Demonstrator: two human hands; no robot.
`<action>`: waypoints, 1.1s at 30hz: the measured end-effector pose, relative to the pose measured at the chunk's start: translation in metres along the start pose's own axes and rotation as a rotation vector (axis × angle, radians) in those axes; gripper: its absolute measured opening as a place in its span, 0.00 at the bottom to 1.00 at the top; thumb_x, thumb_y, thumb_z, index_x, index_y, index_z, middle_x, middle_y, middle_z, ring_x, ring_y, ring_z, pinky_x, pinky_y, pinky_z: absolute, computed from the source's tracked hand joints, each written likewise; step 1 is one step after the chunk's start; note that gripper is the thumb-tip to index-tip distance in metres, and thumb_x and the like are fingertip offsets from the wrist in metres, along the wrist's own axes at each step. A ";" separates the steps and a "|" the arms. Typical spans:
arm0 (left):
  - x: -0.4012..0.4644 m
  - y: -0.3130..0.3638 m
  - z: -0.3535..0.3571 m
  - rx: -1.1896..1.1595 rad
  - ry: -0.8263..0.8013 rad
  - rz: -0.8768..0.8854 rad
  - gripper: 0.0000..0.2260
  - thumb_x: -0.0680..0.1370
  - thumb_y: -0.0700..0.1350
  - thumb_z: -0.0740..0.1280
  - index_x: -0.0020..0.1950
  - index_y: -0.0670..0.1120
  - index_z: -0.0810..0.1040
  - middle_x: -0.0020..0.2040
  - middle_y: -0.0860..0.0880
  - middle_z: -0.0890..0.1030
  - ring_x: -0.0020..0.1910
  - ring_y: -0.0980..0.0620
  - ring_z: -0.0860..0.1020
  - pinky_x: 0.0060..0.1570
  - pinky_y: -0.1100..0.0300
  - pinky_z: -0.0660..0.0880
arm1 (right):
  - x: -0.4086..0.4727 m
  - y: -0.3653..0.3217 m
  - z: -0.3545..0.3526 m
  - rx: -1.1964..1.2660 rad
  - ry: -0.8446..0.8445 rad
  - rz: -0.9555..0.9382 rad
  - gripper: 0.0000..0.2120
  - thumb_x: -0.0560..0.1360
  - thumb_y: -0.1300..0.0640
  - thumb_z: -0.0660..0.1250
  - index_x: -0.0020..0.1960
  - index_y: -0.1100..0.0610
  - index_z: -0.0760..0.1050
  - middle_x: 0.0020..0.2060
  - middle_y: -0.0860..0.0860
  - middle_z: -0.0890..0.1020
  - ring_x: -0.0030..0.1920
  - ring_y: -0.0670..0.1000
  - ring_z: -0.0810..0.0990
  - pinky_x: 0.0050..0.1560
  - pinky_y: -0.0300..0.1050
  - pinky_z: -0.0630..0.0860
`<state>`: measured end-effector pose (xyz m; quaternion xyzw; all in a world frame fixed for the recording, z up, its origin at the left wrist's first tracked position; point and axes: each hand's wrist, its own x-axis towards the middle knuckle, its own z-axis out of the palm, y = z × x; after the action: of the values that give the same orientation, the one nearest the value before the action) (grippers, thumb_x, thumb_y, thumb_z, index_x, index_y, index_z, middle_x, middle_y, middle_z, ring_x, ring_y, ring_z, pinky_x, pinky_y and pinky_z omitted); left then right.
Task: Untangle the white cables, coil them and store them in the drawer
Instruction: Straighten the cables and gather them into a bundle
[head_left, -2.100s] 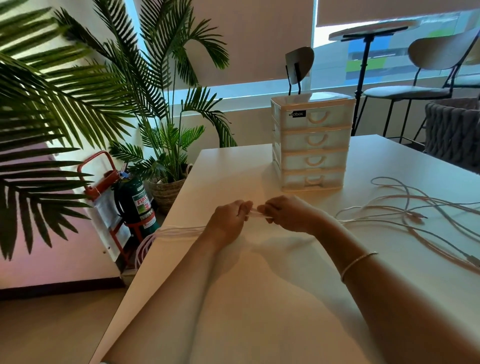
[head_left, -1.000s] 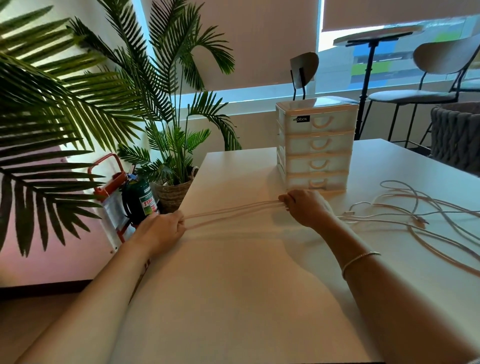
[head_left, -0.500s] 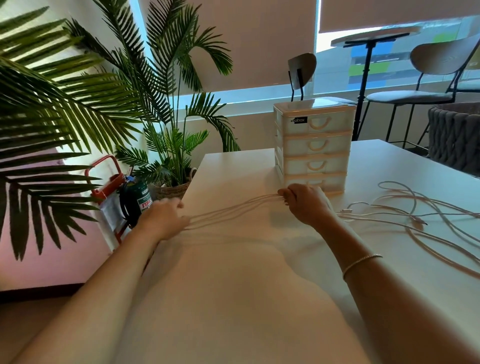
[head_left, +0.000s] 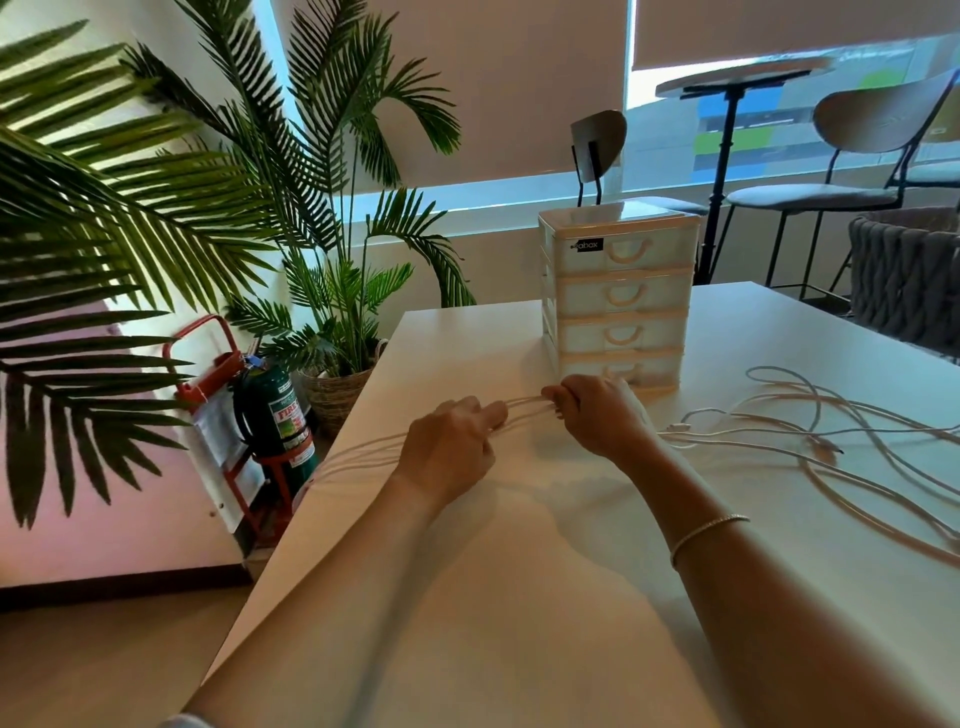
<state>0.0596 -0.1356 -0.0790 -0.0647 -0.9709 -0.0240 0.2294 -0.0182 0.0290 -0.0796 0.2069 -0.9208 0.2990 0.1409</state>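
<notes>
left hand (head_left: 449, 449): fingers curled round several parallel strands of white cable, just left of the other hand; the strands run on past it to the table's left edge and seem to hang over it

right hand (head_left: 597, 415): pinches the same strands at their right end, fingers closed on them, close in front of the drawer unit; a bracelet (head_left: 706, 530) sits on that wrist

held strands (head_left: 524, 405): a short straight run between the two hands, lying low over the table (head_left: 519, 597); they look lined up side by side, not knotted, though how many there are i cannot tell

loose cables (head_left: 810, 436): a spread of loops and crossings on the table to the right of the right hand, well apart from the drawers' fronts; a plug end shows among them

drawer unit (head_left: 618, 301): four drawers, all closed, standing at the far side of the table; nothing stored that i can see

done so far: one bundle appears drawn out and straightened

left to do: judging by this, most of it; no finished coil is visible, the heap on the right looks tangled, no drawer is open
</notes>
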 end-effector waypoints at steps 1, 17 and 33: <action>0.000 -0.002 0.001 0.021 -0.011 -0.009 0.13 0.75 0.41 0.59 0.59 0.50 0.73 0.52 0.47 0.76 0.52 0.44 0.75 0.45 0.55 0.72 | 0.000 0.001 -0.001 -0.002 0.003 0.006 0.16 0.79 0.48 0.57 0.48 0.56 0.79 0.43 0.56 0.82 0.42 0.57 0.79 0.47 0.53 0.77; -0.036 -0.073 0.002 0.246 -0.148 -0.169 0.20 0.79 0.41 0.55 0.70 0.52 0.69 0.62 0.47 0.78 0.57 0.44 0.78 0.53 0.55 0.73 | -0.004 -0.003 -0.005 0.007 -0.010 0.051 0.18 0.79 0.47 0.57 0.47 0.58 0.79 0.44 0.56 0.82 0.44 0.57 0.79 0.47 0.51 0.77; -0.049 -0.129 -0.029 0.488 -0.324 -0.612 0.12 0.78 0.42 0.60 0.60 0.46 0.74 0.56 0.45 0.77 0.55 0.47 0.75 0.48 0.56 0.75 | -0.004 -0.006 -0.013 0.062 0.023 0.069 0.17 0.78 0.49 0.59 0.45 0.60 0.80 0.43 0.58 0.83 0.45 0.58 0.79 0.49 0.52 0.76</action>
<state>0.0985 -0.2714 -0.0769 0.2799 -0.9460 0.1499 0.0646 -0.0097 0.0339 -0.0676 0.1757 -0.9160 0.3346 0.1346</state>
